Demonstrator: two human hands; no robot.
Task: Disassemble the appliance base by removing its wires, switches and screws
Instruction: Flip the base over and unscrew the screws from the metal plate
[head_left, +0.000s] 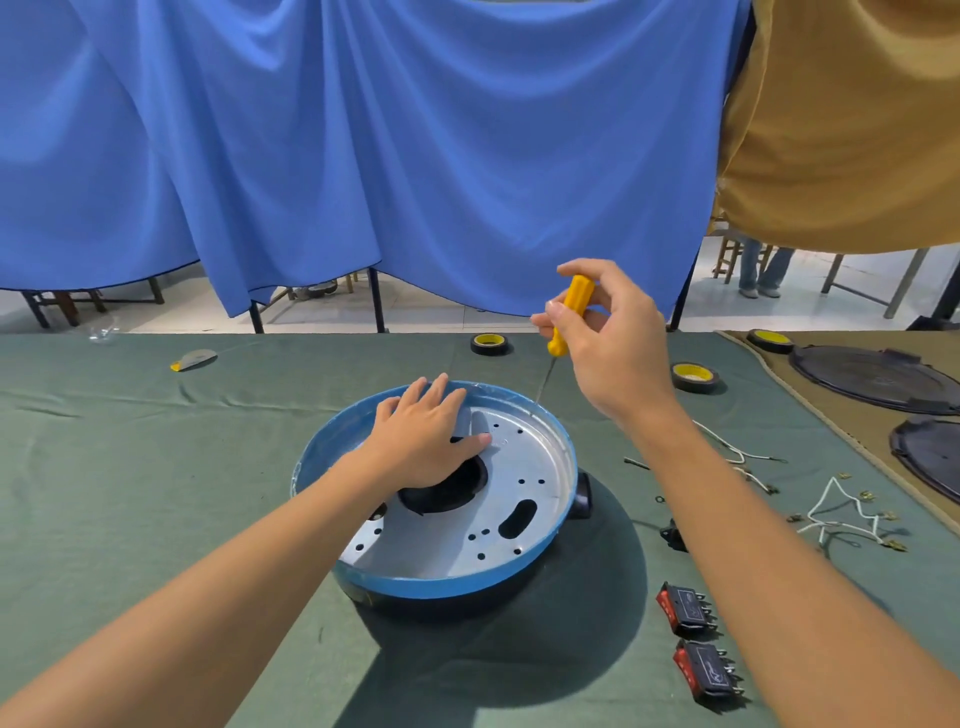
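On the base (540, 457), left hand (426, 441).

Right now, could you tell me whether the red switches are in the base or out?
Out: both switches lie loose on the cloth, right of the base.

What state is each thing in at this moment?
base: on table, open side up.
left hand: flat on base, fingers straight.
right hand: grips screwdriver handle.
screwdriver: raised, tip down near base's far rim.
switches: out of base, lying on table.
wires: detached, loose on table.
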